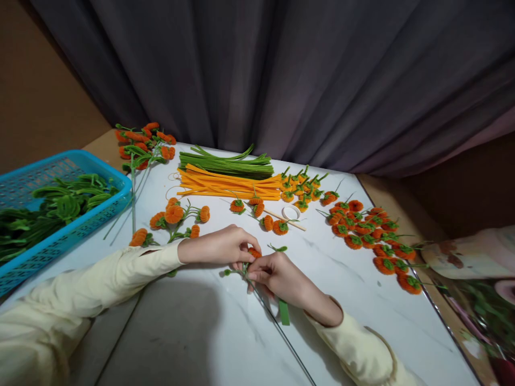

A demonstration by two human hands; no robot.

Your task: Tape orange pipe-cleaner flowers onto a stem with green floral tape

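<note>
My left hand (231, 245) is closed in a pinch on a small orange pipe-cleaner pumpkin (254, 252) at its green stem. Close beside it, my right hand (281, 276) pinches the top of a long thin dark stem wire (281, 329), which runs down toward the front edge. A strip of green floral tape (284, 312) hangs below the right hand. Small green tips stick out around the fingers. The exact joint between pumpkin and wire is hidden by my fingertips.
Green pipe cleaners (225, 163) and orange pipe cleaners (229, 183) lie at the back. Loose pumpkins (364, 228) cover the right side. A blue basket (92, 214) of green leaves stands left, near finished pumpkin sprays (140, 145). A white ring (291, 213) and thin stick (295, 225) lie mid-table.
</note>
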